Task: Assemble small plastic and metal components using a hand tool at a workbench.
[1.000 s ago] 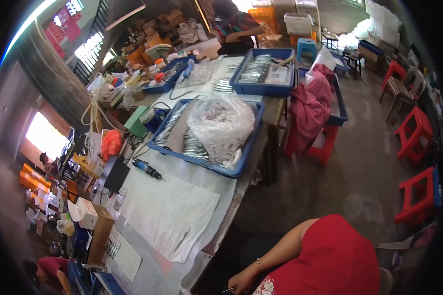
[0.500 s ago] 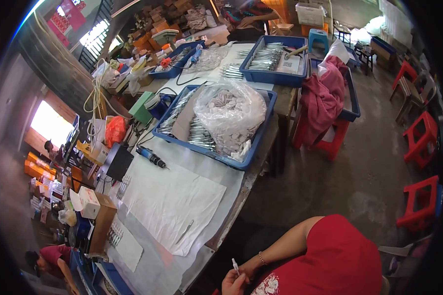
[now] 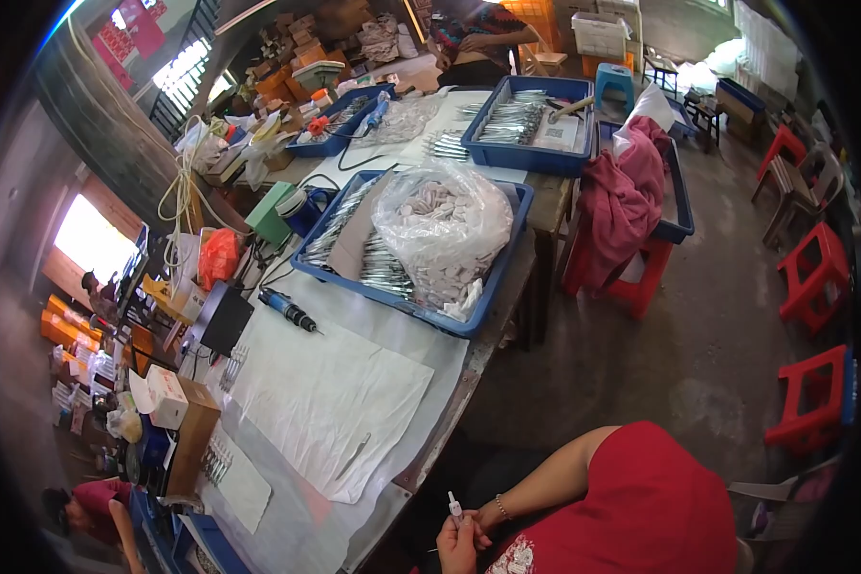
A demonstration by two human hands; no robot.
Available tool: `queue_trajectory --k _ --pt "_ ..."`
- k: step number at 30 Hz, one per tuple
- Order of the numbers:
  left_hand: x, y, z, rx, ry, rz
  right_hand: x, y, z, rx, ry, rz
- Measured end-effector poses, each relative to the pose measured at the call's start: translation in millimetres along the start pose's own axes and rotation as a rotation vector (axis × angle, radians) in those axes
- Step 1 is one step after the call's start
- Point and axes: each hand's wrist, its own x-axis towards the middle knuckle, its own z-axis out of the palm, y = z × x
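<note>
Fingers: those (image 3: 456, 538) of the left hand (image 3: 465, 553) are pinched together on a small white nozzle-tipped piece (image 3: 452, 505), held upright. The right hand cannot be made out.
Change: a second ago this hand sat lower at the picture's edge with only a thin sliver showing. Now the white piece stands clear above the knuckles, so the work in hand seems to be on this piece, off the table.
Cardboard box (image 3: 189, 421): well below and left of the near blue tray (image 3: 469, 330).
Electric screwdriver (image 3: 287, 310): just left of the tray's lower corner, lying flat.
White sheet (image 3: 325, 392): below the tray, with a thin metal strip (image 3: 354, 457) on it.
Held piece: far below the tray, past the table edge.
Clear bag (image 3: 445, 225): inside the tray, full of pale pieces, beside metal parts (image 3: 385, 271).
Pink cloth (image 3: 622, 201): right of the tray, draped over a stand.
Red stools (image 3: 813, 402): far right of the tray.
</note>
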Motion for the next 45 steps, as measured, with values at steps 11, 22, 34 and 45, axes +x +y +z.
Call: queue_trajectory --k 11,22,34,45 --pt "4.0 1.3 3.0 0.007 0.034 -0.052 -56.5 -140.5 38.4 0.039 -0.084 -0.176" --pt "-3.9 -0.1 4.3 -0.039 0.076 -0.02 -44.8 -139.1 48.8 0.236 -0.29 -0.67" --pt "-11.0 -16.2 1.5 0.042 0.129 0.227 -2.0 -35.4 -17.6 0.21 -0.504 -0.649" --pt "-11.0 -19.2 2.6 -0.016 0.138 0.188 8.1 -3.6 -53.0 0.232 -0.182 -0.437"
